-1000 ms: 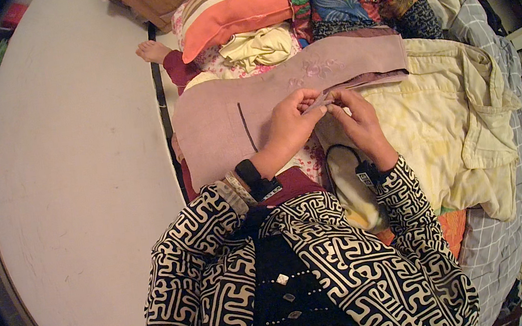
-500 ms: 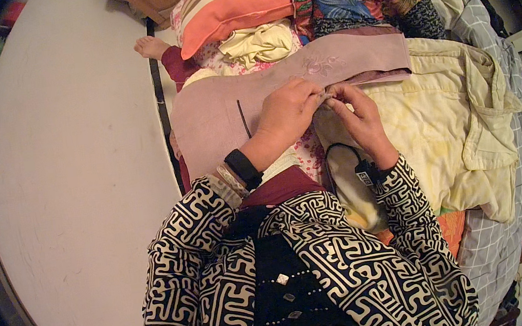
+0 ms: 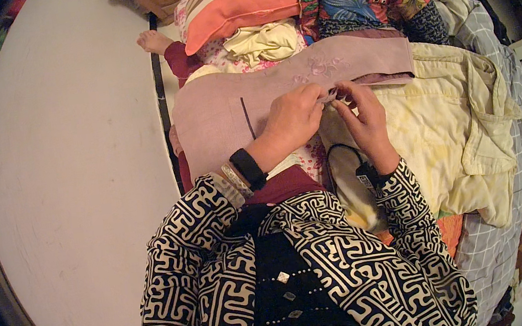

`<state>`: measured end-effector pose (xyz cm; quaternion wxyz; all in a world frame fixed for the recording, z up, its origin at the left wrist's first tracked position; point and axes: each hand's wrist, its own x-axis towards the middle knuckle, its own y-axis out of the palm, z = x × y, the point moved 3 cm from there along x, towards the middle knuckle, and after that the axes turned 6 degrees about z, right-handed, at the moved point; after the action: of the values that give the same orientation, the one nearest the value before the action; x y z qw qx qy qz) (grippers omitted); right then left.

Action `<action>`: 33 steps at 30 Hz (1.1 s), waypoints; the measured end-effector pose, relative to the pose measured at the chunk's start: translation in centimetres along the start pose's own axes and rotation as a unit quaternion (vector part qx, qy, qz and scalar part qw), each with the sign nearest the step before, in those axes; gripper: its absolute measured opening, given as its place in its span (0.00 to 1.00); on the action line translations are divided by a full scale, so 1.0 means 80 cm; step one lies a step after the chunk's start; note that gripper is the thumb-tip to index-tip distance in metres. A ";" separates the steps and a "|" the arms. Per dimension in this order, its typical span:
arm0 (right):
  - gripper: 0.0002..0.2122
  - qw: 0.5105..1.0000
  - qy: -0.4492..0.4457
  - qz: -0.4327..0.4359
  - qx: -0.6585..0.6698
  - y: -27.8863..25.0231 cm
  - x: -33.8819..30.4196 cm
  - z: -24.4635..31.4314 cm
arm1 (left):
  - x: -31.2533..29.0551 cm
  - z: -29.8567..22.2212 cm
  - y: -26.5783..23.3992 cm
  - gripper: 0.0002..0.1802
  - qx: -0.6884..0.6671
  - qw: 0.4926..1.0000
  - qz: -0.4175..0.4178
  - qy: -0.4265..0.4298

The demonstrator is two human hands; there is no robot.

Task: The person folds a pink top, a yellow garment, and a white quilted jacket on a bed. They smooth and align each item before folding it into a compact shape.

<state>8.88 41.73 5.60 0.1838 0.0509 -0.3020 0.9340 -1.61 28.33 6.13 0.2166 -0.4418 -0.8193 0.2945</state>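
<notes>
Striped pillow (image 3: 241, 20) beyond the mauve cloth (image 3: 209, 111); left hand (image 3: 290, 119) and right hand (image 3: 366, 117) both pinching the cloth's near edge

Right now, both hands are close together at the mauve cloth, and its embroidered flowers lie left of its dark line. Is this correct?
No: the head view shows the embroidered flowers to the right of the dark line on the mauve cloth. The left hand and right hand are indeed close together.
</notes>
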 end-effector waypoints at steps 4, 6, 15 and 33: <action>0.18 0.985 -0.079 -0.008 -0.151 0.003 0.000 0.017 | -0.003 -0.004 -0.005 0.09 -0.010 1.000 -0.012 0.017; 0.17 0.984 -0.090 0.015 -0.151 0.006 0.000 0.017 | -0.002 -0.009 -0.005 0.11 0.005 1.000 0.003 0.013; 0.11 0.991 0.062 0.081 0.082 0.001 -0.006 -0.019 | -0.110 0.043 -0.089 0.18 0.005 0.998 0.064 -0.017; 0.12 0.970 0.110 0.117 0.180 -0.012 0.024 -0.017 | -0.342 0.156 -0.057 0.27 -0.373 0.852 -0.134 -0.343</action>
<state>7.47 43.85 5.38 0.0936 -0.0555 -0.1104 0.9879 2.13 -0.54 -2.54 -0.2218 -0.2463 -0.9410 0.0681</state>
